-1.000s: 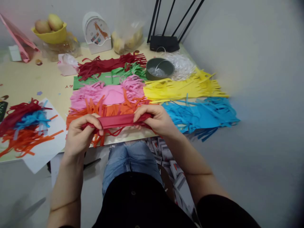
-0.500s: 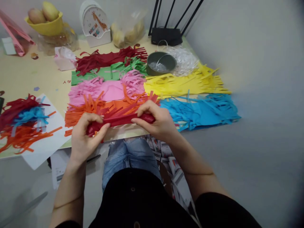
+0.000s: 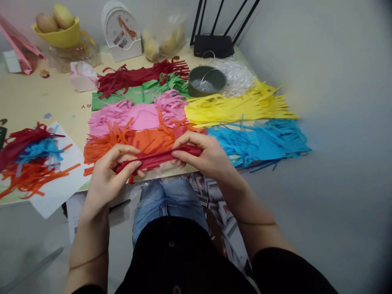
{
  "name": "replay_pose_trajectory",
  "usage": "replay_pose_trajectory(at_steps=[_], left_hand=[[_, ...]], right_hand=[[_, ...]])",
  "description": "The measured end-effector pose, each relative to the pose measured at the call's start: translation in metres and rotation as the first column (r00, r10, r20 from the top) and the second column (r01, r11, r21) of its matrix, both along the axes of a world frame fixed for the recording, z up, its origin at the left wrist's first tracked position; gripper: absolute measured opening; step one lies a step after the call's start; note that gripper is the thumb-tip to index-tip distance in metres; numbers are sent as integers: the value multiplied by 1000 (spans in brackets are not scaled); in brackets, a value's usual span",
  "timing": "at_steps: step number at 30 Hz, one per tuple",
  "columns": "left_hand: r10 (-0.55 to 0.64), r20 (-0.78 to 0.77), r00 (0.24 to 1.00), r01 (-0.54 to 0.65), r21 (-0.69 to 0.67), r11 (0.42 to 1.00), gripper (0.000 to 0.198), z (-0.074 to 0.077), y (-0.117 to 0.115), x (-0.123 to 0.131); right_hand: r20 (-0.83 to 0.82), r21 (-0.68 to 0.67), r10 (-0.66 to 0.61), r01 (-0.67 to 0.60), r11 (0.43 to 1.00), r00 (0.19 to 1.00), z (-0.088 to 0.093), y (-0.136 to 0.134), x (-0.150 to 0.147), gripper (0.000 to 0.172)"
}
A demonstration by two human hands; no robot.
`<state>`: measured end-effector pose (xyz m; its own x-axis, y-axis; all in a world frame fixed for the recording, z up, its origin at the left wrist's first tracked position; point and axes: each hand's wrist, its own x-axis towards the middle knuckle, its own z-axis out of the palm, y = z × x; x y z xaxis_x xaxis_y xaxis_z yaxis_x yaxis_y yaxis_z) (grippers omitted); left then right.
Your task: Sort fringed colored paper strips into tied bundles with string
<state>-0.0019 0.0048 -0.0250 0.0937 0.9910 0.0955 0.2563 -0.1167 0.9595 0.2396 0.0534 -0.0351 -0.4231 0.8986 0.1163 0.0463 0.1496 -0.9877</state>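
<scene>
A strip of red fringed tissue paper (image 3: 157,157), bunched lengthwise into a narrow roll, stretches between my two hands above the table's front edge. My left hand (image 3: 118,169) pinches its left end between thumb and fingers. The other end is gripped the same way by my right hand (image 3: 199,153). Just behind the roll lies orange fringed paper (image 3: 147,139). Pink fringed paper (image 3: 143,116), green (image 3: 134,94) and dark red fringed paper (image 3: 137,77) lie in rows farther back. Blue fringed paper (image 3: 260,141) lies beyond my right hand, with yellow fringed paper (image 3: 239,108) behind it.
A dark bowl (image 3: 207,81) stands beside clear plastic strands (image 3: 237,75). Behind it is a black router (image 3: 213,46). Fringed bundles lie on a white sheet (image 3: 65,171) at left. A yellow bowl of fruit (image 3: 58,37) stands at the back. The wall (image 3: 343,147) bounds the right.
The red paper between my hands has become narrower and more gathered. My fingers have shifted along it, with more fingers now showing beneath the roll.
</scene>
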Motion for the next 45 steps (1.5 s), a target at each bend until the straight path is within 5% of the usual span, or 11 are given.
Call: replay_pose_trajectory(at_steps=[5, 12, 16, 21, 23, 27, 32, 35, 45], left_hand=[[65, 115, 991, -65, -7, 998, 16, -5, -1, -4], [-37, 225, 974, 8, 132, 991, 16, -9, 0, -6], [-21, 107, 994, -2, 206, 979, 13, -5, -2, -1], [186, -125, 975, -137, 322, 937, 19, -6, -3, 4], [222, -247, 943, -126, 351, 928, 13, -6, -3, 4], [188, -401, 897, -45, 341, 939, 7, -3, -1, 1], [78, -92, 993, -68, 102, 992, 15, -3, -2, 1], [56, 117, 992, -51, -50, 997, 17, -2, -3, 3], [33, 389, 921, -3, -78, 997, 5, -2, 2, 4]], right_hand=[[-137, -33, 20, -25, 999, 990, -5, 2, -1, 12], [-223, -55, 52, -66, 996, 973, -10, 3, -5, 14], [-135, 56, 59, -52, 997, 989, -7, 0, -5, 15], [79, 280, -96, 71, 957, 992, -4, -4, -6, 17], [147, 341, -149, 91, 935, 978, -3, -4, -6, 25], [192, 378, -179, 95, 921, 965, -1, -3, -5, 7], [7, 77, -12, 11, 997, 1000, -3, -1, -4, 8], [-143, -81, 70, -82, 993, 987, -5, 0, -5, 15], [-300, -124, 177, -222, 967, 938, -6, 9, -3, 15]])
